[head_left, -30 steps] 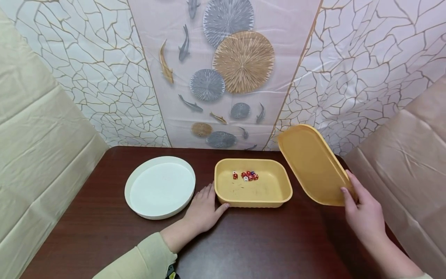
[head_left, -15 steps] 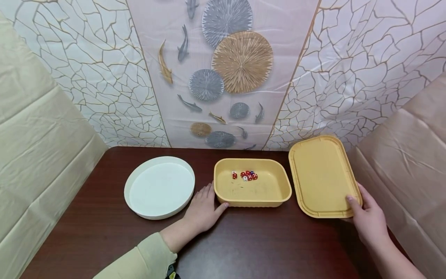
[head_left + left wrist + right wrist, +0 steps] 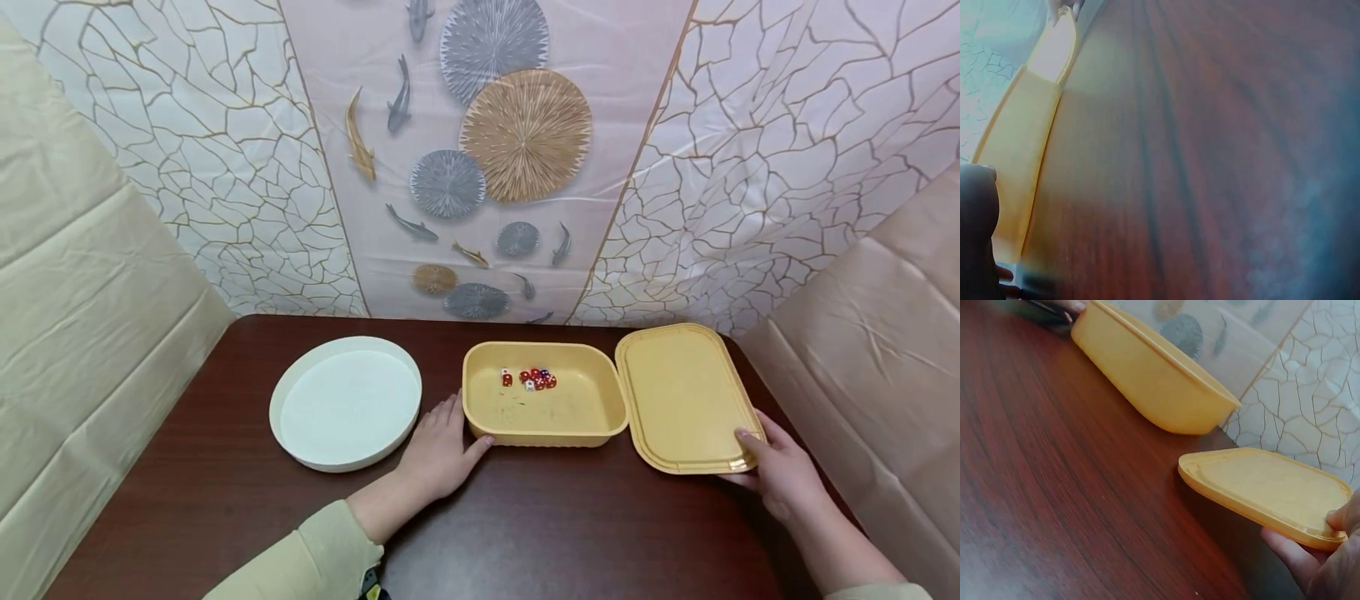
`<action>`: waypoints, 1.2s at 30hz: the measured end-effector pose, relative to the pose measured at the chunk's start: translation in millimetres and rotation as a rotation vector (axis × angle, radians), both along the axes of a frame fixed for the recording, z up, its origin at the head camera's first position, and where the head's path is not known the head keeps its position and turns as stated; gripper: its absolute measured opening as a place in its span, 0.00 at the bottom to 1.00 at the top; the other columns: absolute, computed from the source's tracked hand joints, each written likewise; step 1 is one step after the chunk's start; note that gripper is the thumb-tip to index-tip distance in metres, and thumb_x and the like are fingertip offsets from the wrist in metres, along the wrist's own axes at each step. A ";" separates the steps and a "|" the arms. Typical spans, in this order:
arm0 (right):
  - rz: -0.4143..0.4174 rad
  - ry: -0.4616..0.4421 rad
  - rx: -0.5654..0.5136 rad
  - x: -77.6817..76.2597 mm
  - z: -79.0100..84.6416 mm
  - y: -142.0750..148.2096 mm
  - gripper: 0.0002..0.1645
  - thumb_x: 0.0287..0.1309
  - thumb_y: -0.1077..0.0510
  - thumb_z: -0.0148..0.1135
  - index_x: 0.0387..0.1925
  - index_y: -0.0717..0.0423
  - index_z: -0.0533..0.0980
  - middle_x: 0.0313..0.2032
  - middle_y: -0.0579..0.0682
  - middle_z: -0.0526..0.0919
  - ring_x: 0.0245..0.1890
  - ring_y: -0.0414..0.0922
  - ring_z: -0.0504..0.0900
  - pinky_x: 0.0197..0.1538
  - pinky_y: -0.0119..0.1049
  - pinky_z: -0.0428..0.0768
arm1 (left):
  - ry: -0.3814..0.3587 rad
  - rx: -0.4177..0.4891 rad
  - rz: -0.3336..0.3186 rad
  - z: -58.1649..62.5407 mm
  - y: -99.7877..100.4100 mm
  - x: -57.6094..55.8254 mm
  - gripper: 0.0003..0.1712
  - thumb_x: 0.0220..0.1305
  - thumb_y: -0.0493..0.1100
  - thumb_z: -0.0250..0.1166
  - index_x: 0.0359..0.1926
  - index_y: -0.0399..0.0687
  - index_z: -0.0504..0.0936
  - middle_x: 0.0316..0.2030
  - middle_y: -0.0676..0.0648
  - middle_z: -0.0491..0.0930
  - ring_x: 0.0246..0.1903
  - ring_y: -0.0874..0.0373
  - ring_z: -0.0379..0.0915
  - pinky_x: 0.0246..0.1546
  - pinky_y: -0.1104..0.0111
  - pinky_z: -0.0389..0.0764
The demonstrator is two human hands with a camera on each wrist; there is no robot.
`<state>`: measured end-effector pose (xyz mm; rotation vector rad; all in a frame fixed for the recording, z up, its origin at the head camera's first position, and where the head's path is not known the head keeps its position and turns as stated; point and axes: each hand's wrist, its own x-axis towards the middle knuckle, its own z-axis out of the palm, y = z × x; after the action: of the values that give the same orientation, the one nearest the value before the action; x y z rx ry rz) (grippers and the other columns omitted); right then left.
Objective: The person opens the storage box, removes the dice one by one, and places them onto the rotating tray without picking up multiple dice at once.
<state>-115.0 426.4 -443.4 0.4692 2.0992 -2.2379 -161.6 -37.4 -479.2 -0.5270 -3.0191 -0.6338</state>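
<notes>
A yellow plastic container (image 3: pixel 545 435) stands uncovered on the table, with several small red, white and blue dice (image 3: pixel 537 381) on its floor. My left hand (image 3: pixel 435 450) rests at its front left corner, the fingers straight along the left side and the thumb against the front. My right hand (image 3: pixel 783 467) grips the matching yellow lid (image 3: pixel 686 400) by its near right corner, thumb on top and fingers underneath. In the right wrist view the lid (image 3: pixel 1266 487) lies nearly flat, low over the table, with a dark shadow below it.
Left of the container is a round white tray (image 3: pixel 345 408) with a low rim. Dark brown table (image 3: pixel 570 525) surface lies in front. Patterned cloth (image 3: pixel 525 250) hangs behind, and beige cloth walls (image 3: pixel 877 350) close in both sides.
The right hand has brought the lid from a raised, steep tilt down to nearly flat beside the container, turning its rimmed face upward. The left hand and the dice have stayed put.
</notes>
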 end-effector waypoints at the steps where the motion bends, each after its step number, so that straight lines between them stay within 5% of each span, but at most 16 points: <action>1: 0.002 -0.015 0.003 -0.9 -0.5 1.0 0.47 0.75 0.56 0.50 0.78 0.54 0.32 0.33 0.35 0.82 0.32 0.39 0.86 0.33 0.43 0.87 | 0.001 0.001 0.000 -0.1 0.1 -0.1 0.51 0.70 0.69 0.50 0.75 0.33 0.52 0.72 0.33 0.59 0.72 0.42 0.55 0.71 0.50 0.58; 5: 0.004 -0.058 0.066 -4.4 -1.9 4.5 0.47 0.75 0.54 0.50 0.78 0.58 0.32 0.32 0.34 0.80 0.31 0.37 0.85 0.33 0.41 0.87 | 0.006 0.006 0.001 -1.2 0.2 -0.8 0.51 0.70 0.68 0.50 0.75 0.33 0.53 0.72 0.33 0.59 0.71 0.41 0.55 0.71 0.50 0.58; 11: 0.001 -0.083 0.324 -8.0 -4.2 6.5 0.44 0.74 0.53 0.49 0.76 0.68 0.39 0.34 0.42 0.77 0.29 0.38 0.83 0.34 0.40 0.87 | 0.002 0.005 0.009 -1.3 0.7 -1.4 0.51 0.70 0.68 0.51 0.75 0.33 0.52 0.72 0.33 0.59 0.71 0.42 0.55 0.71 0.50 0.58; 20: 0.053 -0.154 0.580 -10.1 -7.2 12.7 0.36 0.75 0.54 0.42 0.72 0.76 0.51 0.59 0.78 0.63 0.31 0.35 0.80 0.37 0.40 0.87 | 0.010 0.010 0.014 -1.9 1.7 -1.2 0.50 0.70 0.67 0.53 0.75 0.33 0.53 0.71 0.33 0.59 0.71 0.42 0.56 0.70 0.50 0.59; 25: 0.074 -0.102 0.771 -12.2 -11.5 15.1 0.31 0.71 0.61 0.43 0.66 0.80 0.58 0.55 0.79 0.69 0.29 0.40 0.81 0.31 0.38 0.86 | -0.005 0.001 0.018 -1.5 1.4 -1.4 0.51 0.70 0.68 0.51 0.75 0.34 0.52 0.72 0.34 0.59 0.72 0.43 0.55 0.71 0.51 0.58; 32: 0.059 -0.097 1.050 -15.6 -9.5 14.2 0.28 0.69 0.58 0.47 0.62 0.77 0.68 0.48 0.72 0.78 0.23 0.44 0.80 0.26 0.37 0.78 | -0.004 0.001 0.013 -0.2 1.3 -0.7 0.51 0.70 0.69 0.51 0.75 0.34 0.53 0.72 0.34 0.59 0.72 0.42 0.55 0.71 0.50 0.58; 36: 0.054 -0.097 1.134 -14.3 -10.6 12.8 0.27 0.67 0.58 0.50 0.60 0.75 0.70 0.50 0.72 0.78 0.30 0.52 0.77 0.30 0.39 0.73 | -0.005 -0.003 0.010 -0.8 1.1 -0.7 0.51 0.70 0.69 0.50 0.75 0.34 0.53 0.72 0.34 0.59 0.72 0.42 0.55 0.71 0.50 0.58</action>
<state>-129.2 439.2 -454.0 0.4866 3.0447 -0.7510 -162.3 -36.3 -480.1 -0.5108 -3.0253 -0.6317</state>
